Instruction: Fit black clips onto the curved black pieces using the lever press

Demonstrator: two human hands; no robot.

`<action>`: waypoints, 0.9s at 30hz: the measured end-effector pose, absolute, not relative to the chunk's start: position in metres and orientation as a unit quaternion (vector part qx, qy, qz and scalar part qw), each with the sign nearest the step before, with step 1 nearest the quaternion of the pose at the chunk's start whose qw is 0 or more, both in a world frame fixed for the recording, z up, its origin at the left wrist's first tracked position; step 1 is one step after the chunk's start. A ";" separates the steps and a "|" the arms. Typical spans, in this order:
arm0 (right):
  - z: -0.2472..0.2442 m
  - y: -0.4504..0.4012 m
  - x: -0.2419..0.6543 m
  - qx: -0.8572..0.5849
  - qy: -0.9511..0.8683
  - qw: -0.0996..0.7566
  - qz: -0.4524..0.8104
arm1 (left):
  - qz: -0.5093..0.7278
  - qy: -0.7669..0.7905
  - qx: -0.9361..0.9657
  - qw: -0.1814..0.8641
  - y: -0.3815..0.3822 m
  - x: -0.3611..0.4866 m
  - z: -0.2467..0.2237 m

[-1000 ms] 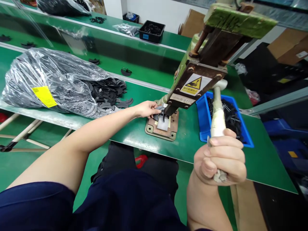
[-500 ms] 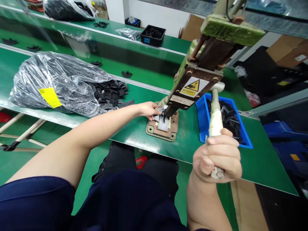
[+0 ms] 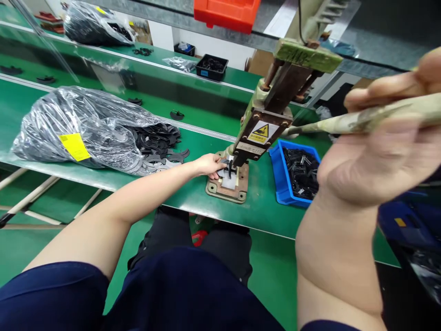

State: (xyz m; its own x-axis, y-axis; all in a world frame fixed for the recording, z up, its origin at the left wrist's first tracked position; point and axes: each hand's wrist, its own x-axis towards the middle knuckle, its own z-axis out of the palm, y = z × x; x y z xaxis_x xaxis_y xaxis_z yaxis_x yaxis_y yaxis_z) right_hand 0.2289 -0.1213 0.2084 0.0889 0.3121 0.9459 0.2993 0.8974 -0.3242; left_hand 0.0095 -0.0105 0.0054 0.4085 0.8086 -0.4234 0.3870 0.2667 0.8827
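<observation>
A hand press (image 3: 258, 124) stands on the bench with a yellow warning label on its front. My left hand (image 3: 211, 165) pinches a dark curved plastic part (image 3: 224, 167) at the press base (image 3: 225, 193), under the ram. A small black piece (image 3: 230, 169) sits upright against that part on the metal plate (image 3: 228, 182). Close to the camera at the right, my right hand (image 3: 375, 147) is around the press lever (image 3: 354, 120), which points outward, nearly level. Its fingers lie over the lever and the palm is below; the grip looks loose.
A clear plastic bag (image 3: 86, 128) of dark curved parts spills open left of the press. On the right is a blue bin (image 3: 279, 184) of small black pieces. Behind runs a green belt (image 3: 196, 108) carrying a few parts. An orange bin (image 3: 227, 14) sits on the shelf above.
My right hand and the lever have swung up and to the right, the lever going from upright to nearly level. The black piece below the ram shows more clearly. My left hand stays at the base.
</observation>
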 end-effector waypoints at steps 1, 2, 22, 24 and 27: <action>0.213 -0.121 0.226 -0.230 -0.667 0.709 0.021 | 0.174 0.514 0.580 0.607 -0.010 0.010 0.005; 0.213 -0.123 0.223 -0.240 -0.650 0.720 0.031 | 0.171 0.511 0.577 0.613 -0.010 0.010 0.005; -0.020 -0.174 0.158 -0.466 -0.605 0.586 0.268 | 0.274 0.360 0.609 0.652 -0.122 -0.032 0.061; -0.017 -0.176 0.151 -0.469 -0.596 0.597 0.264 | 0.269 0.361 0.614 0.648 -0.127 -0.032 0.061; -0.016 -0.180 0.149 -0.472 -0.591 0.604 0.252 | 0.263 0.365 0.616 0.647 -0.130 -0.031 0.064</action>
